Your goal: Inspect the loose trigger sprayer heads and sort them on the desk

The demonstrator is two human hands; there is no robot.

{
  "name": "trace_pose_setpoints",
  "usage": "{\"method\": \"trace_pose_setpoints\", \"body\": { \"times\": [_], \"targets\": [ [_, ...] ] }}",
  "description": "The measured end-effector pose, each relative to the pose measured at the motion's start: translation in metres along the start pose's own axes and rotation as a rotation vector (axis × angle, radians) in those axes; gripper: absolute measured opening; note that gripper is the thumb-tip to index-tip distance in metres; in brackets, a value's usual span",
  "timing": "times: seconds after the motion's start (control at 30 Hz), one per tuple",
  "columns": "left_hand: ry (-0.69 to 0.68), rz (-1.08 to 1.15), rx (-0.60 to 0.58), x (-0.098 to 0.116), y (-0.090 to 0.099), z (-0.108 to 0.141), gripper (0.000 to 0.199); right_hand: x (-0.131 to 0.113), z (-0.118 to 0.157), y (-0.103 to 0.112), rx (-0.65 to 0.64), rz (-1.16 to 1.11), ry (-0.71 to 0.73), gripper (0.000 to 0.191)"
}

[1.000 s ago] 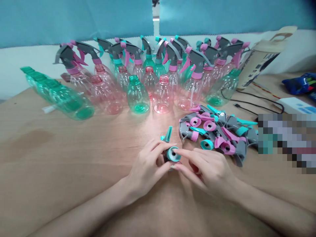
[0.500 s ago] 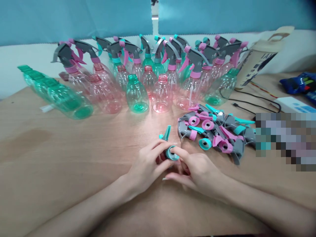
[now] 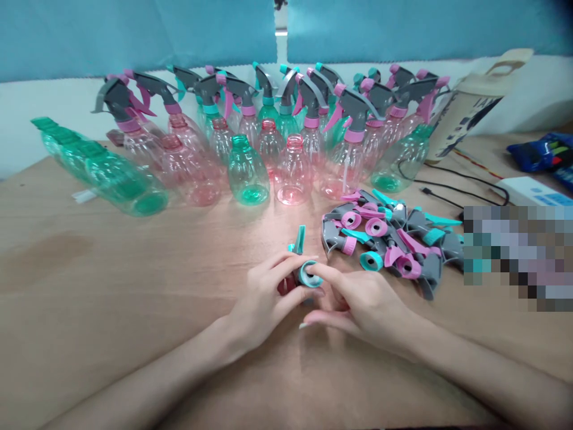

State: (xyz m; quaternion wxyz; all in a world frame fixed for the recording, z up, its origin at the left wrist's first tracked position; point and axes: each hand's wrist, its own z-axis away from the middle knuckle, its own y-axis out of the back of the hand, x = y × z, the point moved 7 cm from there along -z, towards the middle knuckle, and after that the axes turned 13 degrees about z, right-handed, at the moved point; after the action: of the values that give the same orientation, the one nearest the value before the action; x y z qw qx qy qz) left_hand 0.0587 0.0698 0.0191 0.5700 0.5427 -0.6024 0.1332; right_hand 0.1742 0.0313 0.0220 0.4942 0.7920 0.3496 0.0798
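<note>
My left hand (image 3: 262, 295) is closed round a grey and teal trigger spray head (image 3: 301, 239), low over the table in front of me. Its teal screw collar (image 3: 314, 283) faces up toward me, and the trigger sticks out beyond my fingers. The index finger of my right hand (image 3: 373, 301) reaches into the collar opening. Thumb and index of that hand are spread apart; the remaining fingers are curled and partly hidden. Most of the spray head's grey body is covered by my left fingers. Right of my hands lies a pile of loose spray heads (image 3: 387, 242) in pink, teal and grey.
Behind my hands stand several clear pink bottles (image 3: 293, 173) and green bottles (image 3: 248, 173), many with spray heads fitted. Several green bottles (image 3: 129, 185) lean in a row at left. A beige tumbler (image 3: 470, 113), a black cable (image 3: 474, 173) and a white box (image 3: 537, 191) are at right.
The spray head has tilted slightly in my left hand, its collar shifting a little up and left. My right thumb has moved slightly away from it. The index finger stays at the collar.
</note>
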Motion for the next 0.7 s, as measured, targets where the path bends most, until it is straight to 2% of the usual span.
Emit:
{"method": "trace_pose_setpoints", "body": {
  "times": [0.1,0.27,0.43,0.6,0.7],
  "targets": [
    [0.015,0.005,-0.005,-0.001,0.0,0.0,0.031,0.003,-0.002,0.011,0.088,0.159,-0.033,0.047],
    [0.026,-0.024,0.016,-0.003,0.001,0.001,0.03,0.001,-0.001,0.003,0.009,-0.036,0.007,0.048],
    [0.002,-0.01,0.008,-0.003,0.0,0.001,0.03,0.007,-0.002,0.01,0.072,0.121,-0.058,0.042],
    [-0.005,-0.027,0.009,-0.004,0.0,0.002,0.034,0.005,-0.002,0.004,0.005,-0.146,-0.061,0.051],
    [-0.035,-0.044,0.007,-0.002,-0.001,0.003,0.033,0.007,0.0,-0.001,-0.011,-0.169,-0.088,0.048]
  ]
}}
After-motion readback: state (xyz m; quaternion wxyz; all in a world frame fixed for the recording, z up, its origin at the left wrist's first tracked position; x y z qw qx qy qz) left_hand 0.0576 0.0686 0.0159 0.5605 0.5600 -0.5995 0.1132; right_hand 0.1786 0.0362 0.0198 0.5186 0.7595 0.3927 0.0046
